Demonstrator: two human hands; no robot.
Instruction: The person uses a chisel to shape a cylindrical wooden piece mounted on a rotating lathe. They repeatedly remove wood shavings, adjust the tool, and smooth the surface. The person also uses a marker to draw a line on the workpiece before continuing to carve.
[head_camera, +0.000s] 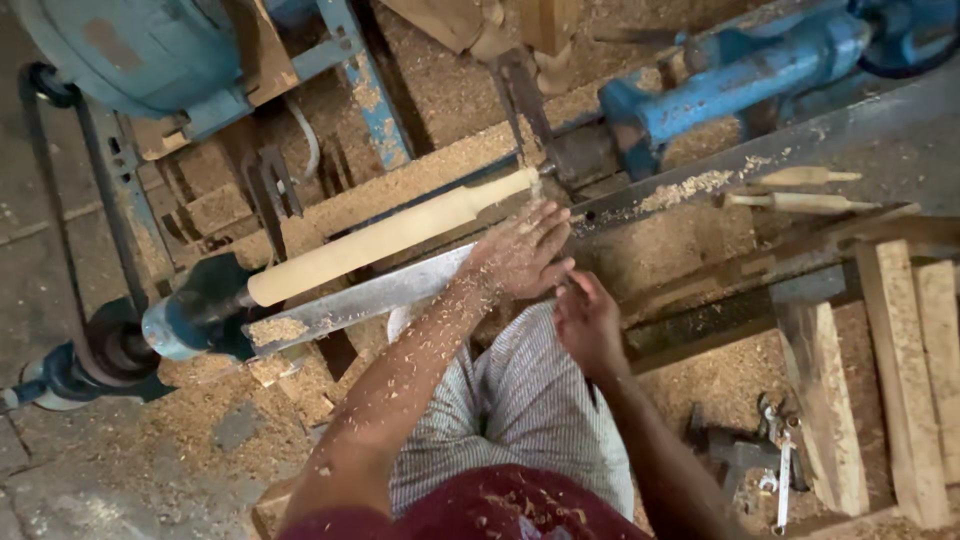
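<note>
A pale round wooden workpiece (385, 238) is mounted on a blue wood lathe, running from the headstock chuck (190, 315) at the left up to the tailstock (720, 75) at the right. My left hand (522, 250), dusted with shavings, rests on the steel tool rest (350, 305) close to the workpiece's narrowed right end. Just behind it, my right hand (588, 325) is closed around a tool handle, most of it hidden. The tool's tip near the wood is blurred.
Sawdust covers the floor and lathe bed. Two turned wooden handles (800, 190) lie on the metal ledge at the right. Wooden planks (905, 380) stand at the right. A motor housing (140, 45) and drive belt (50, 200) sit at the left. Metal tools (780, 450) lie lower right.
</note>
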